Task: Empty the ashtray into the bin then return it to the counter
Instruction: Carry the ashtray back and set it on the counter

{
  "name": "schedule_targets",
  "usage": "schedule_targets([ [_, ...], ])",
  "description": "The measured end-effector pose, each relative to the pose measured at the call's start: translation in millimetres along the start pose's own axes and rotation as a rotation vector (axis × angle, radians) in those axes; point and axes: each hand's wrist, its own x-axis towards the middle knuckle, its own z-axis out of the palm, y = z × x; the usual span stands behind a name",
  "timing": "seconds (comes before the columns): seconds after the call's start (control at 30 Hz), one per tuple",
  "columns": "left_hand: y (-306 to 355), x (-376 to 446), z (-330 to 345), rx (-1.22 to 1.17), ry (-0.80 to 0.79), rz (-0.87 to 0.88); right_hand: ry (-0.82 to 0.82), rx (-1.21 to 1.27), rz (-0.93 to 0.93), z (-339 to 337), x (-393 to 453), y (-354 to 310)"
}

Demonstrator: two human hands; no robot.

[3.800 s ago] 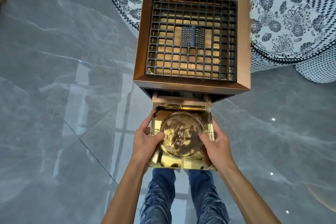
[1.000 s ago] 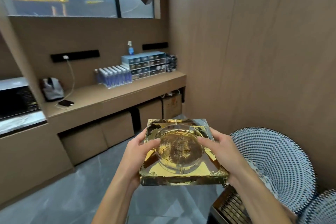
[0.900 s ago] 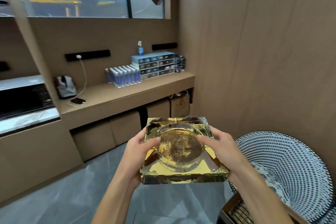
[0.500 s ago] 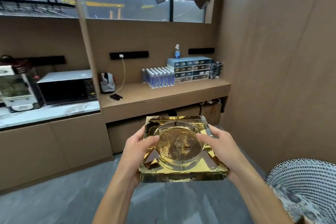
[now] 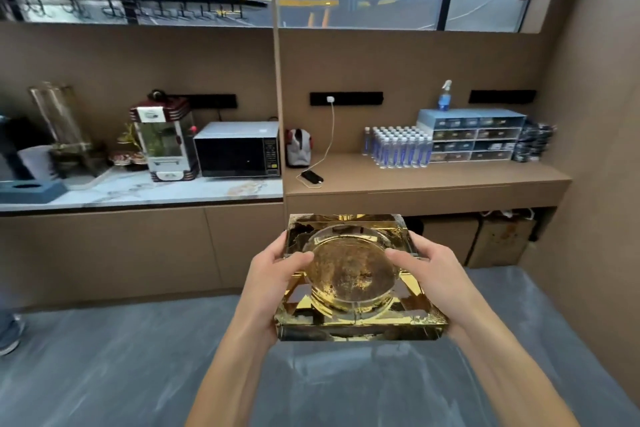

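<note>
A square gold glass ashtray (image 5: 353,282) with a round stained bowl is held level at chest height, upright, in the middle of the view. My left hand (image 5: 268,279) grips its left side with the thumb over the rim. My right hand (image 5: 434,274) grips its right side the same way. Ahead runs a brown wooden counter (image 5: 426,180) and, to its left, a pale marble counter (image 5: 145,192). The bin is out of view.
On the marble counter stand a microwave (image 5: 237,149), a popcorn machine (image 5: 164,139) and a blue tissue box (image 5: 31,191). The wooden counter carries a charging phone (image 5: 312,177), several water bottles (image 5: 398,146) and blue drawer boxes (image 5: 474,139). A person's shoe (image 5: 10,333) shows at the left edge.
The view has swung left from the bin and patterned chair to the counters. Both hands have kept the same grip on the ashtray throughout.
</note>
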Motion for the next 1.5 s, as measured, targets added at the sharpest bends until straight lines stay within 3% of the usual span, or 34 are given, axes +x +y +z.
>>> schedule_targets([
  [0.87,6,120,-152,-0.082,0.548,-0.006,-0.535,0.144,-0.026,193,246,-16],
  [1.27,14,173,-223,-0.081,0.713,-0.005,-0.656,0.118,-0.035,285,320,-32],
  [1.5,17,218,-308,-0.072,0.728,-0.010,-0.643,0.111,-0.036,373,372,-36],
])
